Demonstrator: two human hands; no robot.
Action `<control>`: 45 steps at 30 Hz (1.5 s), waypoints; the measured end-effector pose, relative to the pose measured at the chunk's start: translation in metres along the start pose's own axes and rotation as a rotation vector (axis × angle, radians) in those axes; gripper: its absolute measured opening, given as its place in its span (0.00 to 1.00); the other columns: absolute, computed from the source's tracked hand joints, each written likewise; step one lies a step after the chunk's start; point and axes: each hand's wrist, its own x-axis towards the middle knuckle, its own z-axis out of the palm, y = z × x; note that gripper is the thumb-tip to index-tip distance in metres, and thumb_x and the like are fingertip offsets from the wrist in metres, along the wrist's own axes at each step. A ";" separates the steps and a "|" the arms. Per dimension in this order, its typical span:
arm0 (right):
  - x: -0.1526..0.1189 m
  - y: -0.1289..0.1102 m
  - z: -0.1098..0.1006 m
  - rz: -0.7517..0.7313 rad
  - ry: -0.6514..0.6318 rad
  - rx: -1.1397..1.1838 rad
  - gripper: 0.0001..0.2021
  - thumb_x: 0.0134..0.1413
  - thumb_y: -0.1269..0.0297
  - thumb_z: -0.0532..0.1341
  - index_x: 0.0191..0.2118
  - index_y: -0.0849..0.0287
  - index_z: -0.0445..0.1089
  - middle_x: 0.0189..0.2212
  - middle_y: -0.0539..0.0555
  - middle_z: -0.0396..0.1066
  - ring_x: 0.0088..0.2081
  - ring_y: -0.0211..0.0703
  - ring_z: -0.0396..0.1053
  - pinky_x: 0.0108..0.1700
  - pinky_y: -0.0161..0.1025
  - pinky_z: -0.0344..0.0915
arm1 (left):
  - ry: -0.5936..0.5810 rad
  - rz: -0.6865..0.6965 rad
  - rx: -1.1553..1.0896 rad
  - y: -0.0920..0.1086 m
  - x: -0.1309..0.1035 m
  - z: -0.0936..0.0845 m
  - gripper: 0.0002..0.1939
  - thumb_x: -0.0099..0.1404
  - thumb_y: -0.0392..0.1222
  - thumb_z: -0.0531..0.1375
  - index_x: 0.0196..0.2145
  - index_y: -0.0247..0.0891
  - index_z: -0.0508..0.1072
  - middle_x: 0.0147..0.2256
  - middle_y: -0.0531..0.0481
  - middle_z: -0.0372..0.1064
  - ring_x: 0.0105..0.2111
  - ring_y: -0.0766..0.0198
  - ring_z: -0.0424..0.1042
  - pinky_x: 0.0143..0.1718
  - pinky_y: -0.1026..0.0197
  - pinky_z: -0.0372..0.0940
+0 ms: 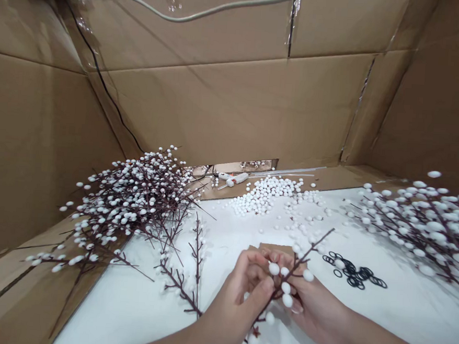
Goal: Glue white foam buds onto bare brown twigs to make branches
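A dark brown branch (pixel 318 243) with several white berries slants up to the right between my hands, low in the middle of the view. My left hand (pixel 247 286) has its thumb and fingers pinched together at the branch's left side, beside a white berry. Around the branch's right side, my right hand (pixel 309 295) closes with its fingers, partly hidden behind the stem and berries. A small brown cardboard piece (pixel 277 250) lies just behind the fingers. Left of my hands, bare brown twigs (pixel 178 283) rest on the white surface.
A big heap of berried branches (pixel 133 197) fills the left, and another bunch (pixel 426 227) the right. Loose white balls (pixel 267 193) lie at the back near a glue gun (pixel 232 179). Black rings (pixel 356 272) sit right of my hands. Cardboard walls (pixel 218 103) surround the white surface (pixel 125 311).
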 end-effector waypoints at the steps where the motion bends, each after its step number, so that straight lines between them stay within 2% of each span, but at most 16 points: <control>1: 0.000 0.001 0.000 -0.006 0.027 0.008 0.07 0.38 0.70 0.64 0.25 0.59 0.64 0.18 0.44 0.60 0.15 0.26 0.49 0.15 0.25 0.46 | 0.017 0.046 0.117 0.003 -0.001 -0.002 0.13 0.63 0.51 0.52 0.39 0.40 0.57 0.36 0.50 0.61 0.36 0.63 0.63 0.38 0.61 0.57; 4: 0.000 0.000 0.001 0.033 0.080 0.040 0.07 0.38 0.70 0.64 0.25 0.59 0.64 0.15 0.42 0.54 0.15 0.26 0.44 0.14 0.25 0.40 | 0.017 0.202 0.448 0.019 -0.001 -0.004 0.16 0.60 0.45 0.56 0.44 0.41 0.56 0.41 0.47 0.61 0.41 0.60 0.60 0.43 0.58 0.55; 7: -0.003 -0.002 0.005 0.057 0.101 0.046 0.09 0.35 0.68 0.66 0.25 0.60 0.64 0.14 0.41 0.50 0.15 0.26 0.43 0.14 0.26 0.39 | -0.021 0.292 0.663 0.035 0.001 0.000 0.21 0.53 0.41 0.61 0.44 0.41 0.59 0.41 0.46 0.60 0.42 0.57 0.60 0.43 0.57 0.56; 9: -0.006 -0.004 0.007 0.070 0.112 0.046 0.10 0.34 0.67 0.66 0.24 0.60 0.63 0.13 0.40 0.50 0.15 0.26 0.42 0.15 0.25 0.40 | 0.016 0.253 0.747 0.041 0.003 0.004 0.19 0.52 0.41 0.61 0.42 0.41 0.62 0.40 0.47 0.61 0.42 0.56 0.59 0.42 0.58 0.56; 13: -0.009 -0.002 0.008 0.136 0.187 0.018 0.10 0.31 0.71 0.64 0.24 0.59 0.63 0.13 0.41 0.53 0.15 0.26 0.44 0.15 0.25 0.43 | 0.097 0.108 0.824 0.041 0.005 0.009 0.07 0.56 0.40 0.58 0.35 0.42 0.68 0.36 0.49 0.62 0.41 0.56 0.59 0.39 0.59 0.56; 15: -0.010 0.000 0.008 0.137 0.189 -0.002 0.10 0.29 0.73 0.64 0.24 0.59 0.63 0.14 0.41 0.52 0.16 0.27 0.45 0.15 0.25 0.43 | 0.111 0.109 0.828 0.040 0.005 0.009 0.02 0.57 0.39 0.57 0.31 0.42 0.68 0.35 0.49 0.63 0.40 0.57 0.59 0.39 0.60 0.56; 17: -0.010 0.000 0.009 0.101 0.137 -0.017 0.10 0.31 0.70 0.65 0.25 0.60 0.65 0.15 0.41 0.50 0.16 0.27 0.44 0.15 0.25 0.44 | 0.127 0.111 0.785 0.040 0.007 0.007 0.03 0.59 0.39 0.55 0.30 0.41 0.68 0.35 0.49 0.63 0.40 0.58 0.60 0.38 0.60 0.55; 21: -0.009 -0.008 0.008 0.032 0.012 0.020 0.07 0.44 0.63 0.62 0.30 0.61 0.69 0.19 0.44 0.53 0.17 0.28 0.44 0.15 0.25 0.45 | 0.127 0.013 0.654 0.046 0.011 -0.001 0.06 0.59 0.43 0.55 0.27 0.39 0.66 0.32 0.50 0.63 0.35 0.61 0.62 0.34 0.62 0.55; 24: -0.007 -0.018 0.004 0.014 0.035 0.107 0.08 0.44 0.67 0.59 0.34 0.61 0.70 0.22 0.47 0.60 0.16 0.28 0.47 0.16 0.26 0.47 | 0.020 -0.100 0.574 0.054 0.013 -0.006 0.10 0.59 0.46 0.54 0.25 0.37 0.64 0.29 0.52 0.62 0.32 0.63 0.62 0.32 0.64 0.54; 28: -0.004 -0.029 -0.001 -0.008 0.074 0.135 0.21 0.38 0.76 0.59 0.43 0.58 0.69 0.25 0.47 0.66 0.14 0.26 0.48 0.20 0.28 0.55 | -0.068 -0.132 0.539 0.059 0.011 -0.008 0.15 0.60 0.51 0.53 0.24 0.37 0.64 0.28 0.52 0.62 0.30 0.64 0.62 0.31 0.64 0.54; 32: -0.003 -0.030 -0.004 0.004 0.069 0.134 0.19 0.43 0.68 0.64 0.46 0.55 0.67 0.24 0.46 0.66 0.16 0.29 0.53 0.23 0.30 0.59 | -0.082 -0.103 0.543 0.055 0.010 -0.003 0.14 0.58 0.50 0.55 0.23 0.37 0.64 0.27 0.52 0.63 0.29 0.65 0.62 0.31 0.65 0.54; 36: -0.001 -0.026 -0.004 0.004 0.119 0.134 0.17 0.44 0.55 0.65 0.40 0.56 0.67 0.23 0.47 0.67 0.18 0.30 0.57 0.22 0.29 0.57 | -0.028 -0.068 0.531 0.048 0.009 0.000 0.11 0.56 0.45 0.57 0.22 0.37 0.63 0.26 0.53 0.62 0.27 0.67 0.60 0.29 0.66 0.53; 38: 0.000 -0.025 -0.003 0.008 0.145 0.151 0.17 0.42 0.52 0.66 0.35 0.57 0.66 0.23 0.46 0.66 0.18 0.29 0.58 0.20 0.27 0.55 | -0.021 -0.058 0.531 0.045 0.009 -0.001 0.12 0.56 0.45 0.57 0.21 0.37 0.63 0.25 0.53 0.62 0.26 0.67 0.59 0.28 0.66 0.53; 42: 0.001 -0.025 -0.005 0.009 0.141 0.133 0.20 0.38 0.48 0.66 0.30 0.58 0.63 0.21 0.44 0.66 0.14 0.25 0.49 0.15 0.26 0.48 | -0.044 -0.074 0.552 0.037 0.009 -0.003 0.14 0.56 0.50 0.57 0.22 0.37 0.64 0.23 0.53 0.62 0.25 0.67 0.59 0.27 0.65 0.52; 45: 0.003 -0.023 -0.006 0.024 0.102 0.098 0.22 0.38 0.43 0.64 0.27 0.58 0.61 0.15 0.41 0.60 0.12 0.24 0.41 0.14 0.26 0.44 | -0.049 -0.088 0.568 0.034 0.008 -0.004 0.14 0.57 0.50 0.57 0.22 0.37 0.64 0.23 0.52 0.63 0.26 0.66 0.60 0.28 0.65 0.53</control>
